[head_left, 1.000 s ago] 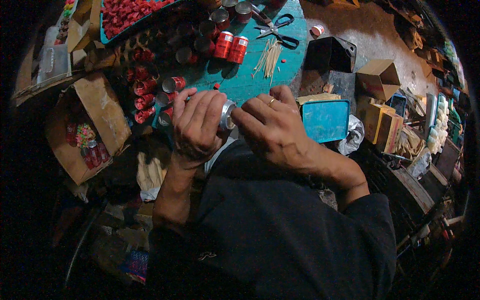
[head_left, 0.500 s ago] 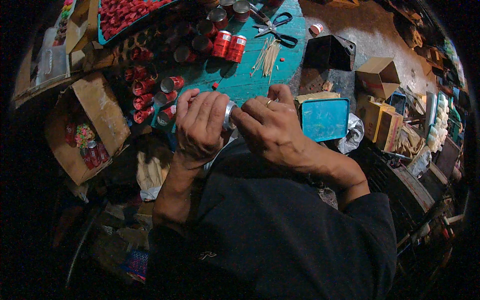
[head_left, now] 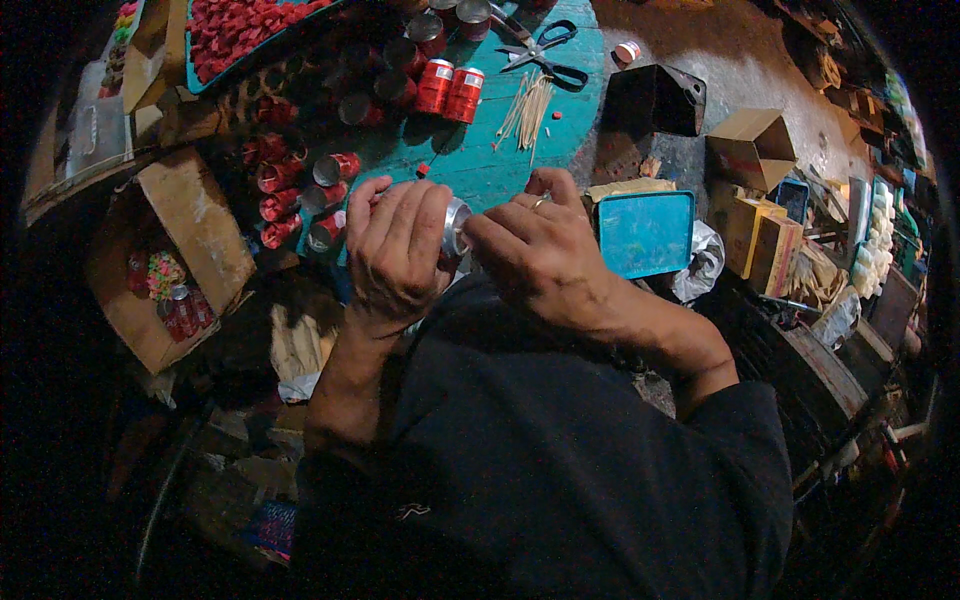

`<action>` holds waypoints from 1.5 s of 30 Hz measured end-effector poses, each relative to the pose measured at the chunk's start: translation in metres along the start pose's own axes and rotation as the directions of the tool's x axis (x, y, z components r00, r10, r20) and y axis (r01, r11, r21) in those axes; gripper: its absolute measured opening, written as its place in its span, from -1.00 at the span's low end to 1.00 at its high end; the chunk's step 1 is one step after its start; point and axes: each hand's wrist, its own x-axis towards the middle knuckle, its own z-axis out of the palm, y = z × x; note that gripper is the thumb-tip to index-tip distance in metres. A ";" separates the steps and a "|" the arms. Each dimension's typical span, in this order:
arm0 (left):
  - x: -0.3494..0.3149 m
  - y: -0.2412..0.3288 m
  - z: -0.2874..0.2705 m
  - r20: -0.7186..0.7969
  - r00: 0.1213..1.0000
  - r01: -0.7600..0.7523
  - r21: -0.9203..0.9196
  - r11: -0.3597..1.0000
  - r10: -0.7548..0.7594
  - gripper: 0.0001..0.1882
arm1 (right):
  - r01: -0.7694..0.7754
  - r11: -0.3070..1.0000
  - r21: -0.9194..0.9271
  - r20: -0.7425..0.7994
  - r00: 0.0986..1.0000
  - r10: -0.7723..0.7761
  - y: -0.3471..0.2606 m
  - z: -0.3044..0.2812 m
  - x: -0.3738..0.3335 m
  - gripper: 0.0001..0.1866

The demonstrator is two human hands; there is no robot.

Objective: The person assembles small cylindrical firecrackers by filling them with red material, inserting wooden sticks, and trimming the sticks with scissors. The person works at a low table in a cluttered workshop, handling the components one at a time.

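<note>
My left hand (head_left: 397, 245) is wrapped around an aluminium drink can (head_left: 455, 227), its silver end facing right. Against that end, the curled fingers of my right hand (head_left: 545, 255) are pressed together; anything pinched in them is hidden. A ring is on one right finger. Beyond my hands, two upright red cans (head_left: 449, 92) stand on the turquoise table (head_left: 470, 150). Several open-topped cut cans (head_left: 396, 88) are grouped to their left, and more red cans (head_left: 280, 205) lie at the table's left edge. A small red piece (head_left: 423, 170) lies just past my left hand.
Scissors (head_left: 545, 52) and thin sticks (head_left: 524, 112) lie at the table's far right. A tray of red pieces (head_left: 250, 35) is at the far left. Cardboard boxes (head_left: 195, 215) flank both sides, with a blue tray (head_left: 645, 235) right of my right hand.
My right fingers have shifted slightly at the can's end, and more of its silver end shows. The table has slid slightly up and left in view.
</note>
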 end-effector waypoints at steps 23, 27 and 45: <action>-0.005 -0.014 0.004 0.128 0.948 0.316 -0.249 0.915 -0.293 -0.40 | -0.217 0.971 0.104 -0.220 0.947 0.235 0.039 -0.002 -0.002 -0.69; 0.004 -0.012 0.021 0.349 0.917 0.388 -0.669 0.634 -0.193 -0.42 | -0.304 0.374 0.876 0.036 0.814 0.579 0.057 0.037 0.003 -0.81; 0.027 -0.017 0.049 0.464 0.856 0.471 -0.521 0.712 -0.227 -0.44 | -0.468 0.718 0.515 0.109 0.867 0.487 0.136 0.013 0.001 -0.81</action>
